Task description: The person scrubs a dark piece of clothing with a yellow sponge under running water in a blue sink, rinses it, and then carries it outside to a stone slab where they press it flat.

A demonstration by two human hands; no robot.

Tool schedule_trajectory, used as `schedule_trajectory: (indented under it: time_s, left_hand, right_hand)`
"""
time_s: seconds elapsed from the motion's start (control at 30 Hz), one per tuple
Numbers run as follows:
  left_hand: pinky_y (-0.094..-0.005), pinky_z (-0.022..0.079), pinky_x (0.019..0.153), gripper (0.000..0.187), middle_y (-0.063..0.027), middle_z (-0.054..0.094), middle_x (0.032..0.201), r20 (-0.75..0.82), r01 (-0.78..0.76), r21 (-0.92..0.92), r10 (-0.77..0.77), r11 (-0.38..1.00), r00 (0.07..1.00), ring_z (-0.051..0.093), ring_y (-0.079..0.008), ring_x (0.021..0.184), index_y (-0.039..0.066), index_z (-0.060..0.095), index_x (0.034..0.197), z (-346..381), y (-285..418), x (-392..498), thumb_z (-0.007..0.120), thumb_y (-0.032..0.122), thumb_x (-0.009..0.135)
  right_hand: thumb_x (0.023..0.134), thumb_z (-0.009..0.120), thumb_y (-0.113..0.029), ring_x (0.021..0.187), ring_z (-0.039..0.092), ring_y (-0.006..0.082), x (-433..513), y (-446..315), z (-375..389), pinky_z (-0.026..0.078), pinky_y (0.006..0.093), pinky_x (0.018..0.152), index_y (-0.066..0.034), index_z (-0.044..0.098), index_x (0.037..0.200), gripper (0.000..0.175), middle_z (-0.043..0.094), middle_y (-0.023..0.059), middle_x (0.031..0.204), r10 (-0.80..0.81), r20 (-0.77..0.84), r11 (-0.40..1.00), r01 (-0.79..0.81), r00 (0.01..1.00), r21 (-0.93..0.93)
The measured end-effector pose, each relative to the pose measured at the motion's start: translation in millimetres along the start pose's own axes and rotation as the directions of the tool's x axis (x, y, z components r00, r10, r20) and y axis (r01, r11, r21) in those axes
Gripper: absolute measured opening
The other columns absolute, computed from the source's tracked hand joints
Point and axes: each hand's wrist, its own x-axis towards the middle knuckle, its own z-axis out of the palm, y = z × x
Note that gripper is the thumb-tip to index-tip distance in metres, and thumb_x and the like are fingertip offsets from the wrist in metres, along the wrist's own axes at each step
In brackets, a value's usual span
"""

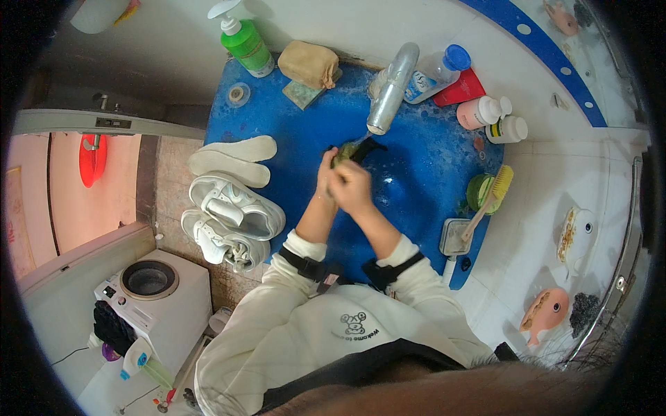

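Under the silver faucet (393, 91), a thin stream of water falls toward my hands above the blue sink counter (296, 125). My left hand (325, 179) and my right hand (351, 188) are pressed together around a small olive-green and black item (345, 152). Its black end sticks out to the right, beneath the spout. The fingers hide much of it, and blur keeps me from telling what it is. To the left of my hands lie a pair of white sneakers (238, 205) and two pale insoles (234, 156).
Along the back stand a green pump bottle (247, 47), a wrapped tan bundle (308, 63), a blue-capped bottle (434, 78), a red tube (460, 88) and pill bottles (476, 113). A yellow-bristled brush (486, 203) rests on a soap dish (457, 236) at right. A washing machine (161, 296) stands lower left.
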Motion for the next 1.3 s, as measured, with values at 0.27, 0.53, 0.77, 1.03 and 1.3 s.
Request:
schedule_trajectory:
  time_s: [0.27, 0.53, 0.77, 1.03, 1.3]
  left_hand:
    - [-0.0400, 0.039, 0.091, 0.038, -0.0111, 0.058, 0.103, -0.381, -0.101, 0.269, 0.202, 0.958, 0.902, 0.054, -0.0263, 0.097, 0.004, 0.053, 0.103, 40, 38, 14, 0.050, 0.037, 0.084]
    - [-0.0578, 0.034, 0.093, 0.057, -0.0161, 0.047, 0.120, -0.361, 0.154, 0.091, -0.112, 0.984, 0.926, 0.047, -0.0396, 0.108, 0.008, 0.044, 0.119, 35, 12, 23, 0.038, 0.055, 0.087]
    - [-0.0396, 0.051, 0.078, 0.034, -0.0099, 0.059, 0.091, -0.072, 0.205, 0.133, -0.197, 0.970, 0.978, 0.060, -0.0236, 0.087, 0.006, 0.051, 0.102, -10, 16, 16, 0.046, 0.037, 0.089]
    - [-0.0353, 0.051, 0.068, 0.025, -0.0066, 0.058, 0.092, -0.276, 0.053, 0.069, -0.032, 0.996, 0.961, 0.059, -0.0195, 0.079, 0.010, 0.052, 0.098, -24, -5, 18, 0.042, 0.032, 0.091]
    - [-0.0393, 0.049, 0.077, 0.043, -0.0090, 0.056, 0.108, -0.506, 0.155, 0.288, 0.013, 0.945, 0.863, 0.058, -0.0230, 0.093, 0.006, 0.049, 0.114, -2, -6, 12, 0.050, 0.039, 0.086]
  right_hand:
    - [0.079, 0.057, -0.047, 0.079, 0.059, 0.0329, 75, 57, -3, 0.044, 0.0398, 0.072, -0.0034, 0.062, 0.090, 0.045, 0.062, 0.0187, 0.086, 0.555, 0.209, 0.819, -0.573, 0.805, 0.034]
    - [0.065, 0.069, -0.009, 0.077, 0.053, 0.0318, 30, 13, -14, 0.042, 0.0391, 0.067, -0.0038, 0.047, 0.073, 0.024, 0.052, 0.0130, 0.079, 0.030, -0.090, 0.976, -0.049, 0.995, -0.212]
    - [0.065, 0.065, -0.012, 0.066, 0.056, 0.0309, -15, -28, -26, 0.045, 0.0367, 0.056, -0.0063, 0.052, 0.067, 0.014, 0.054, 0.0113, 0.072, -0.067, 0.270, 0.996, 0.079, 0.961, -0.032]
    - [0.064, 0.064, -0.011, 0.059, 0.056, 0.0336, 31, 12, -8, 0.044, 0.0375, 0.055, -0.0024, 0.051, 0.059, 0.016, 0.056, 0.0169, 0.061, -0.061, -0.095, 0.991, 0.049, 0.994, -0.126]
    - [0.070, 0.060, -0.029, 0.074, 0.059, 0.0396, 45, 36, -16, 0.046, 0.0427, 0.065, -0.0035, 0.064, 0.079, 0.027, 0.061, 0.0213, 0.077, 0.445, -0.036, 0.866, -0.440, 0.895, -0.236]
